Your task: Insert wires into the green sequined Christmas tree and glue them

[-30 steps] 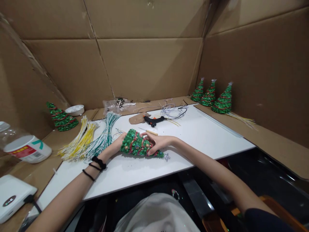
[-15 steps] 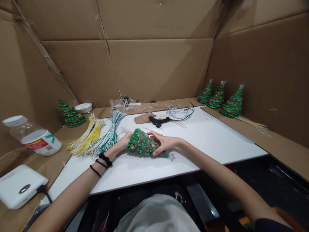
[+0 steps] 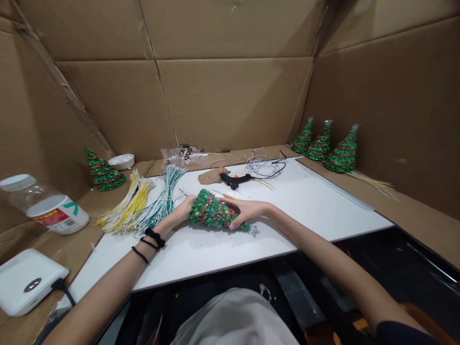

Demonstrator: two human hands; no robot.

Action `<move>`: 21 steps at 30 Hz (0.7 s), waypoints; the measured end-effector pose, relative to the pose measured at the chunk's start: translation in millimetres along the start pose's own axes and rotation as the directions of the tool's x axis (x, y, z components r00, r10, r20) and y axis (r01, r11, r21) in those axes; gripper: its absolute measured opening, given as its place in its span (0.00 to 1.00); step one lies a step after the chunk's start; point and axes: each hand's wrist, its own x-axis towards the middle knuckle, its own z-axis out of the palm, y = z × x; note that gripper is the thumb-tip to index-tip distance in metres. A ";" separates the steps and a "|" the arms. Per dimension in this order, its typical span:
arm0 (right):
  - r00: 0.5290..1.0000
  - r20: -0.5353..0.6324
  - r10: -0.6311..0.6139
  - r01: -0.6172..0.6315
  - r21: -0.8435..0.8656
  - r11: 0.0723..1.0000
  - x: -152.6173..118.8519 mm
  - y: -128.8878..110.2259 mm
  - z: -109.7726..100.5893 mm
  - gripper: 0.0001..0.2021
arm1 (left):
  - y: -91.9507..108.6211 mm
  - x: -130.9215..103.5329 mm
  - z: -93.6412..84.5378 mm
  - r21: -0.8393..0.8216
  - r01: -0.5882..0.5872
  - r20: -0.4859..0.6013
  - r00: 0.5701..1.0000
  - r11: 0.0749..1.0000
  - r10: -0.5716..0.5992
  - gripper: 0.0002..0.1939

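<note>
Green tree (image 3: 210, 211) on its side over the white table (image 3: 305, 211); probably light, springy, its star (image 3: 254, 231) fragile. Right hand (image 3: 248, 210): fingers clamped round upper tiers. Left hand (image 3: 184, 210): at base, likely the best hold; fingers hidden, closure unclear.

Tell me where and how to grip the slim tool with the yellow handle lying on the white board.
Grip the yellow handle from above, probably with the right hand: it is the thicker end and lies beside that hand, while the thin shaft points left. That hand holds the green, cone-shaped tree, so it would need freeing first.
</note>
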 end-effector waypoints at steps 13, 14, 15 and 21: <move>0.994 -0.071 0.086 -0.077 0.116 0.990 -0.5 4.0 0.9 0.43 | 3.2 -2.2 -1.1 -0.047 0.063 -0.046 0.997 0.997 -0.065 0.13; 0.994 -0.067 0.085 -0.076 0.124 0.989 -0.5 3.6 1.3 0.43 | 2.7 -1.7 -1.5 -0.052 0.067 -0.037 0.997 0.996 -0.069 0.13; 0.995 -0.067 0.079 -0.070 0.126 0.990 -0.5 3.1 1.6 0.42 | 2.5 -1.1 -2.4 -0.057 0.069 -0.029 0.997 0.996 -0.071 0.13; 0.978 -0.205 -0.037 0.020 -0.081 0.996 1.8 -2.2 0.2 0.34 | 14.8 -2.2 -13.2 0.003 0.074 0.022 0.997 0.997 -0.074 0.12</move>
